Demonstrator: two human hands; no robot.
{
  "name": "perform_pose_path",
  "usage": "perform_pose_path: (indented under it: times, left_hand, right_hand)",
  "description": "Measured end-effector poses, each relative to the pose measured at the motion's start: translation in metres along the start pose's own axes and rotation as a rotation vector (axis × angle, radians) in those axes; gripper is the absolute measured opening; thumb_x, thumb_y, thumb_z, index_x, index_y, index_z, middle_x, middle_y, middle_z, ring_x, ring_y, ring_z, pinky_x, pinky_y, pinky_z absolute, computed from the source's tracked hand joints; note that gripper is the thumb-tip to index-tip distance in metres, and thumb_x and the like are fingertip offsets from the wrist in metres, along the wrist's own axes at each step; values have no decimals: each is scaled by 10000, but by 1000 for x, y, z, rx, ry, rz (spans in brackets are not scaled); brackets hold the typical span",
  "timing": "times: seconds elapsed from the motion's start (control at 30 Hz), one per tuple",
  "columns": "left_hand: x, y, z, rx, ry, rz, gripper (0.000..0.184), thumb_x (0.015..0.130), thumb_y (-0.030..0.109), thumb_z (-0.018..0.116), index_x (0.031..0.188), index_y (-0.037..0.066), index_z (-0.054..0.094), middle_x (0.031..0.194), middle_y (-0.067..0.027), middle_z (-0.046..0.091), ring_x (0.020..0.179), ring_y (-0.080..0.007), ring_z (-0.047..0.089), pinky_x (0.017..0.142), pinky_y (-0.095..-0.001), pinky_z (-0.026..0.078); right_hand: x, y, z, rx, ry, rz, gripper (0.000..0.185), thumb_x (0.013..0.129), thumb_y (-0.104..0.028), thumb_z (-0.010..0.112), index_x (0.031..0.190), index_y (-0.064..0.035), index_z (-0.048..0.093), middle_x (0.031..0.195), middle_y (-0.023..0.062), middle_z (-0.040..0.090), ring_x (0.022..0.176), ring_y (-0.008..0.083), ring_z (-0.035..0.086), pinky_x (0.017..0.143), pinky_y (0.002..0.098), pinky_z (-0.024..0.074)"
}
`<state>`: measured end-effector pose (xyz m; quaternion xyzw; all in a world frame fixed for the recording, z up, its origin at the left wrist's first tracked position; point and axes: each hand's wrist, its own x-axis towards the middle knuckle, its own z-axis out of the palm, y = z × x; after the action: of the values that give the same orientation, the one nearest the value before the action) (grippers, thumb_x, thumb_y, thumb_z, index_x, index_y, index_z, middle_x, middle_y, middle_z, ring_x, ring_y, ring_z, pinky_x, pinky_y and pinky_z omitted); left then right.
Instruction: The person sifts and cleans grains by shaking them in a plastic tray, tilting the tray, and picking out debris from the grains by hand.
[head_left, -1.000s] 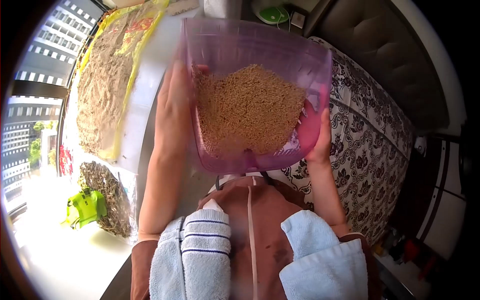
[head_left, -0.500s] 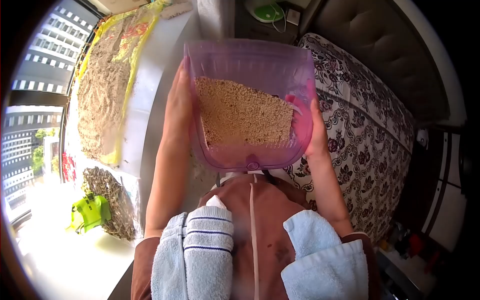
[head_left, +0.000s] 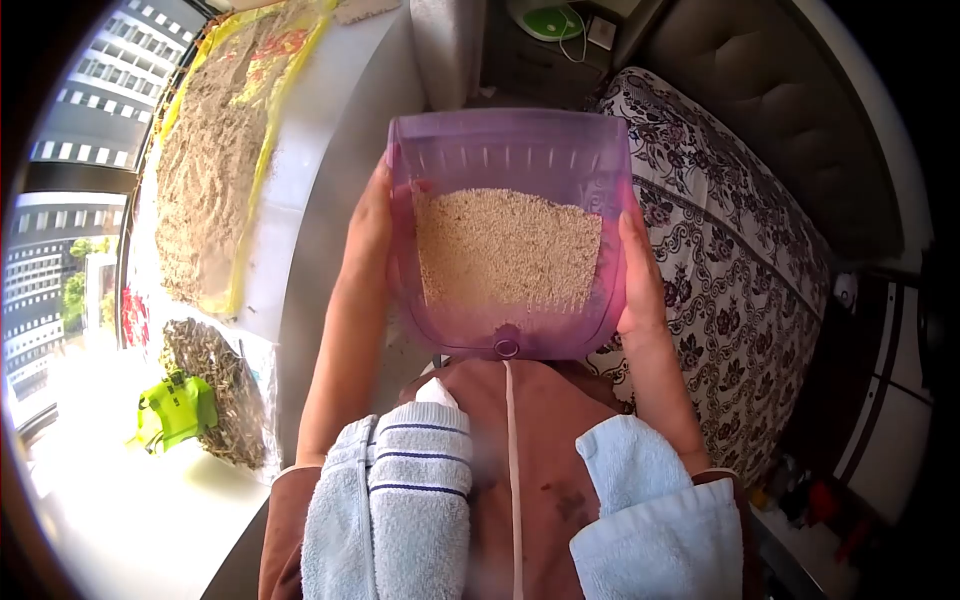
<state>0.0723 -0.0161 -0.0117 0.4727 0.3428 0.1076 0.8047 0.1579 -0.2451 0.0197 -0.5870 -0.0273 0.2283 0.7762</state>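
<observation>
Both my hands hold a translucent purple plastic tub [head_left: 510, 135] in front of my waist. My left hand [head_left: 374, 215] grips its left wall, with the fingers partly hidden behind the plastic. On the opposite wall, my right hand [head_left: 640, 275] presses with its thumb side showing and its other fingers out of sight. Inside lies a layer of pale tan granules [head_left: 510, 245], spread fairly evenly across the tub. A small round ring [head_left: 507, 347] marks the middle of the edge nearest me.
Left, a white sill [head_left: 305, 130] by the window carries a yellow-edged sheet heaped with brownish material [head_left: 215, 170], a dark dried pile [head_left: 215, 370] and a bright green bag [head_left: 177, 412]. Right is a bed with a patterned cover [head_left: 720, 240]. Blue towel cloths [head_left: 420, 500] cover my upper sleeves.
The tub has shifted slightly right and toward me and sits more level. Its granules, earlier sloping down from left to right, now lie flatter and look paler. Both hands keep their hold.
</observation>
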Motion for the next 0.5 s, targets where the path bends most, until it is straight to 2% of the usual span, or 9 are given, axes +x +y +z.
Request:
perform_pose_path:
  times: [0.07,0.13,0.2,0.23,0.27,0.33,0.37,0.47,0.5]
  left_hand:
    - [-13,44,16,40,-17,14,575,984,462,355,1478,187,249,1211,-175,560,1048,-267,588,876,-381,490]
    - [-28,67,23,22,-135,257,601,996,437,319,1492,130,173,1273,-180,512,1077,-294,570,931,-411,463]
    - [-9,49,17,103,-157,534,547,1005,371,322,1384,-21,373,1203,-149,553,1035,-171,566,842,-288,475]
    - [8,24,8,161,-72,550,593,1004,411,305,1491,102,164,1360,-173,454,1186,-320,493,1033,-432,366]
    - [23,-4,-11,146,-60,599,574,1006,399,309,1490,115,188,1392,-170,429,1219,-291,478,1038,-404,365]
    - [8,-17,-16,-56,-120,296,529,1014,375,310,1455,84,301,1352,-133,481,1222,-199,477,1000,-302,390]
    - [5,-28,-22,-57,-105,234,527,1013,381,315,1451,87,314,1342,-124,492,1212,-193,484,999,-298,390]
    - [18,-26,-29,32,-66,183,521,1009,393,331,1436,95,352,1318,-98,516,1181,-176,502,990,-284,391]
    - [15,-9,-18,106,-39,192,519,1008,395,336,1431,97,363,1313,-90,520,1169,-170,509,985,-280,395]
  right_hand:
    - [11,-11,-16,129,-189,-44,600,990,-281,402,1485,-50,155,1513,113,246,1370,227,283,1117,350,258]
    - [13,-19,-13,217,-276,-176,628,981,-302,412,1487,-47,140,1518,119,231,1378,232,267,1128,363,226]
    - [23,10,-25,227,-320,-330,646,977,-317,414,1487,-41,129,1522,117,221,1384,234,254,1136,366,202]
    - [30,28,-38,51,-249,-302,679,964,-403,421,1504,-145,101,1477,157,284,1332,278,339,1108,422,266]
    - [31,28,-31,52,-240,-266,676,965,-399,421,1504,-143,103,1476,155,286,1334,277,337,1108,421,265]
    - [20,33,-29,40,-210,-153,661,970,-393,419,1502,-138,121,1459,145,312,1319,266,353,1100,411,279]
    - [16,37,-33,33,-203,-94,649,972,-391,417,1499,-136,137,1443,137,336,1303,257,371,1092,402,292]
    - [14,46,-39,94,-186,113,622,981,-394,402,1490,-104,192,1400,99,393,1251,215,424,1065,352,328]
    - [15,51,-39,106,-130,158,620,978,-424,406,1496,-167,184,1297,94,463,1157,206,491,1000,360,400]
